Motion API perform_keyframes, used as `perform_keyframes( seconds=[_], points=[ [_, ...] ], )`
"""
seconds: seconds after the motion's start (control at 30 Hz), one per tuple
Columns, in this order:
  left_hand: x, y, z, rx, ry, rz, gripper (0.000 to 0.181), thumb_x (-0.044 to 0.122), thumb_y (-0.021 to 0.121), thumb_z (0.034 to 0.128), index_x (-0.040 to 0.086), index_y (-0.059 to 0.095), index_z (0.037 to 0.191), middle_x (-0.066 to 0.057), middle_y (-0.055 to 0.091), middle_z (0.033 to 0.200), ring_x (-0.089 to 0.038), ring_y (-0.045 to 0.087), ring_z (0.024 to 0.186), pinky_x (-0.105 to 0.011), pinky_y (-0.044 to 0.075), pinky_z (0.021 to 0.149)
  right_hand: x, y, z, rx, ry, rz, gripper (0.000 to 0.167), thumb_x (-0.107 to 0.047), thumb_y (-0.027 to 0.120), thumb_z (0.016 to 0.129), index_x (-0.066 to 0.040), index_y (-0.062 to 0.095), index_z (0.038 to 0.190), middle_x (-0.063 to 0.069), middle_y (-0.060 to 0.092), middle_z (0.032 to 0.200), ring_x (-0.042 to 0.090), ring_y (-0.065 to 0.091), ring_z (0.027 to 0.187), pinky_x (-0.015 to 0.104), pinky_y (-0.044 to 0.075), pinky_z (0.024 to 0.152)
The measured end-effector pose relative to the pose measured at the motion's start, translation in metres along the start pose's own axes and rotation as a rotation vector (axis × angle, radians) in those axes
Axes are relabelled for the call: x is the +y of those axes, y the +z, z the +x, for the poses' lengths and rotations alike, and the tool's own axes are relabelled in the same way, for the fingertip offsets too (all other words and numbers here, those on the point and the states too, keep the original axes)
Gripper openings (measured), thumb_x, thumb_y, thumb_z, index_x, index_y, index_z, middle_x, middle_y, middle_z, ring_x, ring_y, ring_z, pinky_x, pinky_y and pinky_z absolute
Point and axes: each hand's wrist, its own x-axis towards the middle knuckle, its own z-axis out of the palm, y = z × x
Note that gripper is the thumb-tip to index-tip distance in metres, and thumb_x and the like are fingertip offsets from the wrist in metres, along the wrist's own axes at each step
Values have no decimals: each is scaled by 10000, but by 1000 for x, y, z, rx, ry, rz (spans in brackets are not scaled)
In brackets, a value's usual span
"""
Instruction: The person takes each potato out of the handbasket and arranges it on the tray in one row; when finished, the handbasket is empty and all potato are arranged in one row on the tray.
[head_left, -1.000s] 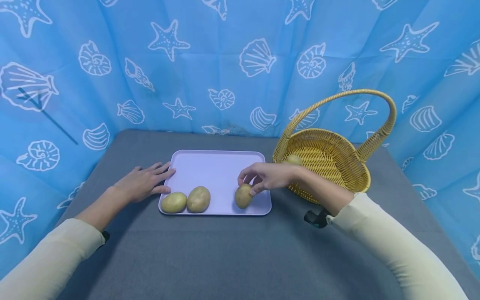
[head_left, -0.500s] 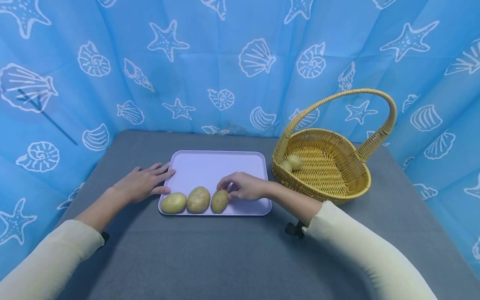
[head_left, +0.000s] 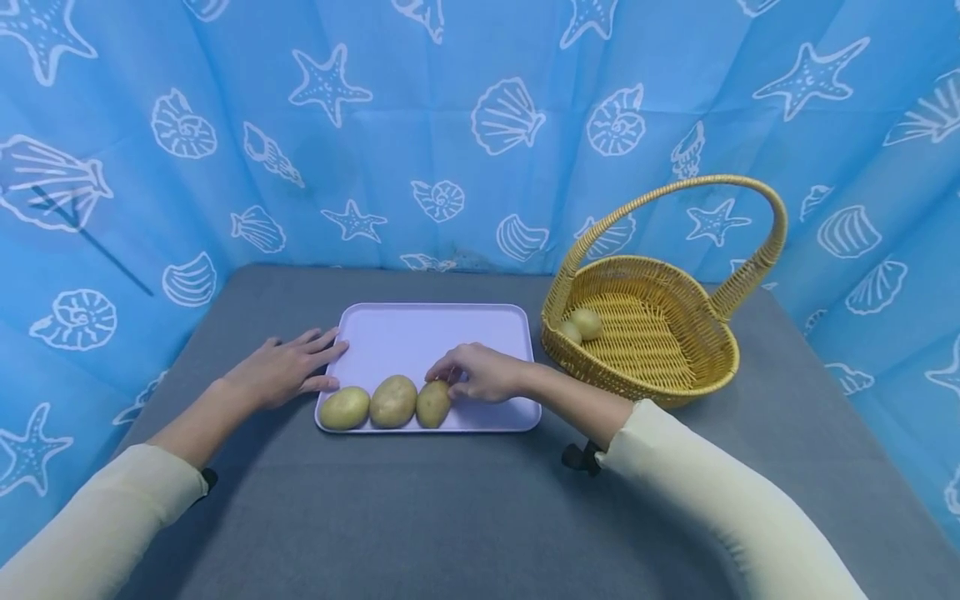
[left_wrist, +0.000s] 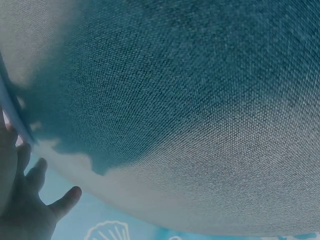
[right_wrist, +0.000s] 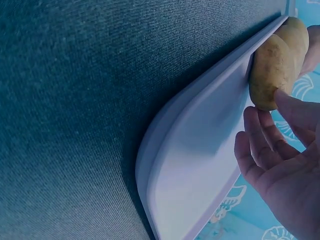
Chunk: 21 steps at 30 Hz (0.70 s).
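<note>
Closest to me, past the grey cloth-covered table (head_left: 420, 508), the small brown-yellow oval potato (head_left: 432, 410) sits along the near edge of a pale lilac rectangular tray (head_left: 427, 329), its long axis running roughly away from me. It lies left of my right hand (head_left: 480, 372) and a little nearer my body; that hand is the nearer one by far, with thumb and fingertips pinching the potato at its right side and far end, though how firmly I cannot tell. Just left of it, seemingly touching, comes a larger tan oval potato (head_left: 393, 403), then a yellowish oval potato (head_left: 345, 409) lying crosswise near the tray's left corner. Beyond that one, my left hand (head_left: 288, 367) rests at the tray's left edge, fingers straight and apart, holding nothing. Farther out and to my right stands a golden woven basket (head_left: 645, 337) with a tall arched handle, two pale round potatoes (head_left: 587, 323) tucked at its left side. Behind everything hangs a blue seashell-patterned curtain (head_left: 480, 221).
</note>
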Motion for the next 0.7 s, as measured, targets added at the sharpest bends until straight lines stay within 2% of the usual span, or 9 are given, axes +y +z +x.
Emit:
perform_keyframes(
  seconds=[0.2, 0.33, 0.57, 0.7],
  points=[
    [0, -2, 0, 0, -2, -10, 708, 513, 497, 1010, 83, 338, 1549, -201, 284, 1596, -479, 256, 1440, -767, 248, 1030, -1, -4, -4, -25, -10, 9, 421, 45, 647, 905, 10, 609, 1323, 138, 661, 1255, 238, 651, 1111, 352, 488, 1003],
    [1, -1, 0, 6, 4, -8, 708, 511, 499, 1009, 81, 338, 1549, -203, 281, 1597, -478, 258, 1440, -765, 253, 1030, -2, -15, -16, -45, -25, 49, 411, 18, 647, 920, 30, 596, 1328, 171, 665, 1224, 275, 667, 1090, 342, 511, 974],
    [0, -1, 0, 12, 8, 13, 720, 533, 488, 1005, 80, 345, 1546, -205, 292, 1592, -474, 270, 1438, -761, 269, 1025, 1, -50, -54, -59, 1, 145, 394, -9, 637, 938, 45, 585, 1325, 222, 653, 1207, 376, 627, 1128, 362, 540, 918],
    [1, -1, -2, 8, 6, 8, 721, 526, 496, 1005, 75, 343, 1546, -209, 289, 1592, -475, 266, 1438, -763, 265, 1025, 7, -71, -80, -27, 55, 202, 402, -47, 629, 955, -1, 575, 1351, 150, 653, 1208, 347, 624, 1119, 361, 547, 898]
  ],
)
